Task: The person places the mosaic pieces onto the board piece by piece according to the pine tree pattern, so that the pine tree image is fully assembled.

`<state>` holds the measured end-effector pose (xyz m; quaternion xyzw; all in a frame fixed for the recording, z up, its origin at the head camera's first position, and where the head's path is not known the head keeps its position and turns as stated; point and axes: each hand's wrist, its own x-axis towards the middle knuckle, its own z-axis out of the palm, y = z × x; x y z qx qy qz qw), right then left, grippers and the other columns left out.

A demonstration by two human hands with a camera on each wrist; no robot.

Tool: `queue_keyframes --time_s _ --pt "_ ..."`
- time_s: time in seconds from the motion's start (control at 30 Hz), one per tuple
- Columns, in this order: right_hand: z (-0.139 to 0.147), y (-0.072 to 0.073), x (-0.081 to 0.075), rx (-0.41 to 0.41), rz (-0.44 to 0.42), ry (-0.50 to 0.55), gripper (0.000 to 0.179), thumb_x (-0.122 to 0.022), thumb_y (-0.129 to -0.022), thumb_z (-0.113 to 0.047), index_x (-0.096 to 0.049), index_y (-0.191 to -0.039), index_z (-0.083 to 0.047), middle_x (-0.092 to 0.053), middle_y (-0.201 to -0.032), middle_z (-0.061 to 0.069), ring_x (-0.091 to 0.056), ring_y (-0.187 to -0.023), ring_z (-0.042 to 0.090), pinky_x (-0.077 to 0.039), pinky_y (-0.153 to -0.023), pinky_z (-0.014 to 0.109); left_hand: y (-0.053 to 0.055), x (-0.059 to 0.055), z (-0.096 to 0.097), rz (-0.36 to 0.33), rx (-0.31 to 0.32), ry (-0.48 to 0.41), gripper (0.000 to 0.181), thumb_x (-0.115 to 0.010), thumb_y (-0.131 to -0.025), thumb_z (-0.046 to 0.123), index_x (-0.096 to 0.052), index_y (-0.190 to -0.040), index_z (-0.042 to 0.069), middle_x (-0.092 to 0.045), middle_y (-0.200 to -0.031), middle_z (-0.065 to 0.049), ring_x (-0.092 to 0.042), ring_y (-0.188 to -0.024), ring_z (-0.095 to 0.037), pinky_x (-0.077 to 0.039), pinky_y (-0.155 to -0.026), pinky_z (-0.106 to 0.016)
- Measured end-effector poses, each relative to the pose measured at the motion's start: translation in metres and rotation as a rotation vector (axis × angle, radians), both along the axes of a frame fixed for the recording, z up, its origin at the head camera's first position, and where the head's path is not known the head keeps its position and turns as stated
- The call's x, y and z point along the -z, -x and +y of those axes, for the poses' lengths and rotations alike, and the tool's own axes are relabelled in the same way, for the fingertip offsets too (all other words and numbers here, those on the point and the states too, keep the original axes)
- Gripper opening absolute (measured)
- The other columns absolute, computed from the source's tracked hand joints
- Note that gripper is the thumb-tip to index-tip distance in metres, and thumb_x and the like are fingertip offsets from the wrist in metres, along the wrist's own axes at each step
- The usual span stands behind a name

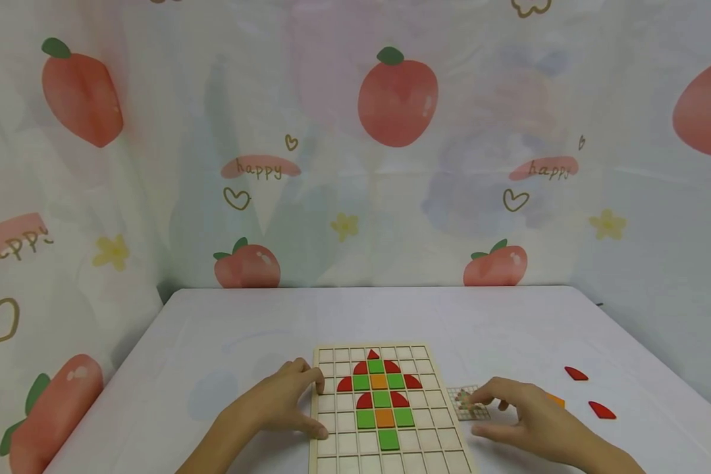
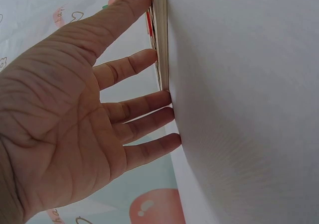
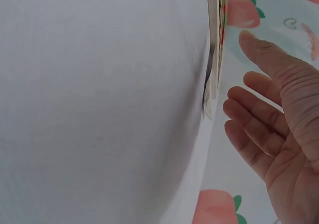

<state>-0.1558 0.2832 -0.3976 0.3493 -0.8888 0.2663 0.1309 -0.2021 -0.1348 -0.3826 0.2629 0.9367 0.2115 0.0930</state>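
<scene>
A wooden grid board (image 1: 338,464) lies on the table, with green and orange squares and red curved pieces set in a tree-like pattern, a small red triangle (image 1: 372,354) at its top. My left hand (image 1: 278,398) touches the board's left edge, thumb and fingertips spread along it; the left wrist view shows these fingers (image 2: 142,104) nearly straight. Over a small printed pattern card (image 1: 465,413) beside the board hovers my right hand (image 1: 536,421), holding nothing. Its fingers (image 3: 254,109) are loosely bent and apart from the board. The card is partly covered by the fingertips.
To the right lie two loose red curved pieces (image 1: 577,374). An orange piece (image 1: 557,399) shows partly from behind the right hand. White cloth covers the table (image 1: 243,322), and a fruit-printed curtain (image 1: 367,197) stands behind and at the sides.
</scene>
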Motion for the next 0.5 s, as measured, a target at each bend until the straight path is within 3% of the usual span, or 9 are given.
queue_keyframes --time_s 0.3,0.5 --pt "0.025 -0.001 0.005 0.082 0.063 0.019 0.039 -0.091 -0.077 -0.022 -0.07 -0.11 -0.024 -0.073 -0.102 -0.012 -0.065 -0.087 0.003 -0.051 -0.07 0.02 -0.001 0.001 -0.001 0.003 0.005 -0.01 0.054 -0.093 -0.07 0.047 -0.059 -0.105 0.023 -0.053 -0.111 0.002 -0.049 -0.103 -0.019 -0.052 -0.091 -0.046" --pt "0.045 -0.003 0.009 0.179 0.054 0.034 0.04 -0.092 -0.074 -0.018 -0.071 -0.108 -0.021 -0.072 -0.101 -0.011 -0.063 -0.087 0.003 -0.05 -0.069 0.017 0.0 0.001 -0.002 0.004 0.007 -0.011 0.054 -0.093 -0.07 0.047 -0.06 -0.105 0.022 -0.053 -0.112 0.002 -0.049 -0.105 -0.019 -0.052 -0.092 -0.047"
